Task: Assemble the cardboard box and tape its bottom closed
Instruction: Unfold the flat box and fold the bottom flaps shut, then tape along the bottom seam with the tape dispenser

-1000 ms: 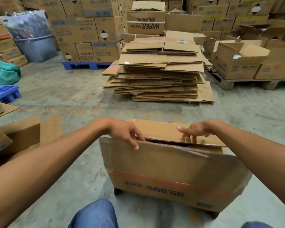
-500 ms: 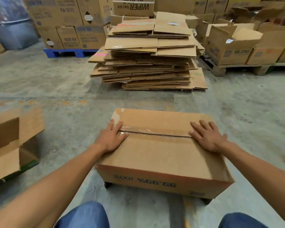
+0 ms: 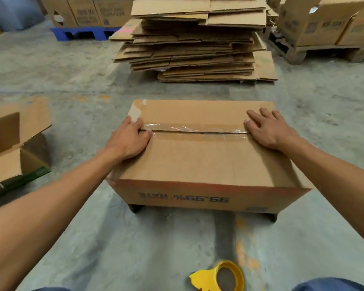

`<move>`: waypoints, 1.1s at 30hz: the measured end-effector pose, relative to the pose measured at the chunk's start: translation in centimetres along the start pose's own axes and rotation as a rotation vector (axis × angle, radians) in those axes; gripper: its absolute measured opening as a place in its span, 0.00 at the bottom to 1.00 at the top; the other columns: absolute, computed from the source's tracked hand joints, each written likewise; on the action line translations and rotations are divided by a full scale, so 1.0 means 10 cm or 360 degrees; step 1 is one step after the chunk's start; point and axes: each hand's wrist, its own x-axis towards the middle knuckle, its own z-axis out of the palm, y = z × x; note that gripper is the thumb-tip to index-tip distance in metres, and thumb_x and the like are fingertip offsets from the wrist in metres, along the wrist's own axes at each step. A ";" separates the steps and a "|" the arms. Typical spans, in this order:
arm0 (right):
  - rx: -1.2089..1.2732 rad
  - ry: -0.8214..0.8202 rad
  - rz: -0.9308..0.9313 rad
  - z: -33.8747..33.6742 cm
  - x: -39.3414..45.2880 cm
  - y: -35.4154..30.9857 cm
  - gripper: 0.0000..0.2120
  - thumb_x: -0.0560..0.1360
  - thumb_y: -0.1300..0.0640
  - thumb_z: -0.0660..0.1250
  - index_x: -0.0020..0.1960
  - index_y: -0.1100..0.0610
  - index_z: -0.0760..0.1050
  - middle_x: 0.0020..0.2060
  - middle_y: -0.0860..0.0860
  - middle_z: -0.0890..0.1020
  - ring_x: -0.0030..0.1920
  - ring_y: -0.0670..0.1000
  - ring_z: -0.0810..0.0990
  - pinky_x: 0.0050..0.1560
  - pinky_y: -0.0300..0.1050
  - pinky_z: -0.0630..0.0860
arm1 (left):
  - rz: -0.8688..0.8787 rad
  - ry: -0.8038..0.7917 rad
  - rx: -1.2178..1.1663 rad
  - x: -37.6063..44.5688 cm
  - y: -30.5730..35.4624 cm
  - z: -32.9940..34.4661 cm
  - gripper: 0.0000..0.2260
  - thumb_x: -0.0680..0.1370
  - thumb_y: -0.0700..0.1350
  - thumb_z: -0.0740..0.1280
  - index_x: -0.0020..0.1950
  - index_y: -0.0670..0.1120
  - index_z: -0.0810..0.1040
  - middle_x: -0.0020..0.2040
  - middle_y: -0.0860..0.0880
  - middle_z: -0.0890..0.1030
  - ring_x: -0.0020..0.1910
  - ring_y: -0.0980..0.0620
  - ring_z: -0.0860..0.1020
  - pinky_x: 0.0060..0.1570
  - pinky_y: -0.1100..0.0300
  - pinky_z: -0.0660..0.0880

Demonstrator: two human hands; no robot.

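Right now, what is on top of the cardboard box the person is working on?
Both hands lie flat on the cardboard box: the left hand and right hand, at either end of its seam, which bears old clear tape. The inside is covered by the closed flaps.

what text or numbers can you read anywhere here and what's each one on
"99.99%" upside down, on the near side of the box
Dark word beside it on that side: upside down and blurred, unreadable
Print on the stacked cartons at top left: blurred, unreadable
Print on the cartons at top right: blurred, unreadable
Tape dispenser, flat cardboard pile: no text seen
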 end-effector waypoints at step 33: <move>-0.0589 -0.0720 -0.1652 1.76 -2.27 -0.68 0.23 0.79 0.42 0.56 0.71 0.50 0.65 0.54 0.56 0.77 0.51 0.63 0.79 0.47 0.55 0.77 | 0.0482 -0.0006 0.0409 -0.27 0.13 0.24 0.31 0.78 0.69 0.44 0.80 0.60 0.47 0.82 0.51 0.47 0.80 0.44 0.45 0.75 0.38 0.42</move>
